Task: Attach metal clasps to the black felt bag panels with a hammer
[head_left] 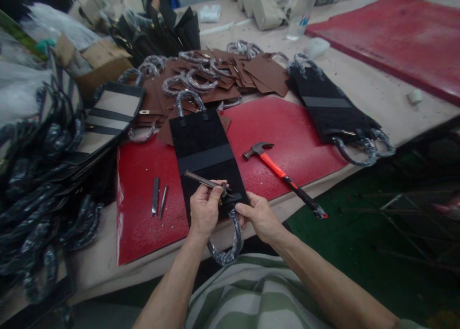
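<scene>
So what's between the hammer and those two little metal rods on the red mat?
In the head view, a black panel lies between them, with the left hand holding a metal tool over it.

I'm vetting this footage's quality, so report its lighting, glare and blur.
Head view: dim light, the green floor in shade; head view: glints on the near plastic-wrapped handle; head view: hammer fairly clear, far-left pile softer.
</scene>
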Demonstrator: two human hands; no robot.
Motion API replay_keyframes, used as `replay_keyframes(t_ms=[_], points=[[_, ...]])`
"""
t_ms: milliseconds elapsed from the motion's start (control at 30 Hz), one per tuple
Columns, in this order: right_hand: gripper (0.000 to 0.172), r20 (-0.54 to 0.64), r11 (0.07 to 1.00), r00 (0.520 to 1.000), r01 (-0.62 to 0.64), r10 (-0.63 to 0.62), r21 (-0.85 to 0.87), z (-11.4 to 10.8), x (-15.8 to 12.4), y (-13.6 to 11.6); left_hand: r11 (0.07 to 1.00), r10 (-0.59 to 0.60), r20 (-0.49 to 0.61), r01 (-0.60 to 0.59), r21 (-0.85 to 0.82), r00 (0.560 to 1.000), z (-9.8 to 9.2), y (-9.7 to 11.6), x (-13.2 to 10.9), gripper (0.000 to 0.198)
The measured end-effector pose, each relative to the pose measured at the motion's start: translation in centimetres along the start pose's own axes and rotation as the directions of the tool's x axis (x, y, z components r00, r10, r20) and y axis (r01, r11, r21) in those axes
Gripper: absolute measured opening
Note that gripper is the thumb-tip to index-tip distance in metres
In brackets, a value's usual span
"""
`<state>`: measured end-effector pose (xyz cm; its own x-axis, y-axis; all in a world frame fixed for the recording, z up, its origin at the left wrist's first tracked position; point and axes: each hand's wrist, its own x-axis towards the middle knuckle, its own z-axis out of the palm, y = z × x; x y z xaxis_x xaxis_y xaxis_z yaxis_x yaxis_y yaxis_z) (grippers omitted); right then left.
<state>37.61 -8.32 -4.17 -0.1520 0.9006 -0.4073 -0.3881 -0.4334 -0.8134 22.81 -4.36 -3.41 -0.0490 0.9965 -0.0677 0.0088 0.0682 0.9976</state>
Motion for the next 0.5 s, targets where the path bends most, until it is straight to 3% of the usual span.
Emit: replay_keyframes(t_ms=[267, 500], points=[[0.023, 0.059, 0.998, 0.997, -0.056, 0.054, 0.027, 0.1, 0.9, -0.8, 0.990, -0.077, 0.020, 0.079, -0.121, 0.997, -0.9, 1.5, 1.2, 0.028], [0.028, 0.072, 0.989, 0.995, -0.076, 0.067, 0.126, 0.5, 0.6, -0.5, 0.990, -0.085, 0.065, 0.092, -0.105, 0.994, -1.3, 2.1, 2.5, 0.028]])
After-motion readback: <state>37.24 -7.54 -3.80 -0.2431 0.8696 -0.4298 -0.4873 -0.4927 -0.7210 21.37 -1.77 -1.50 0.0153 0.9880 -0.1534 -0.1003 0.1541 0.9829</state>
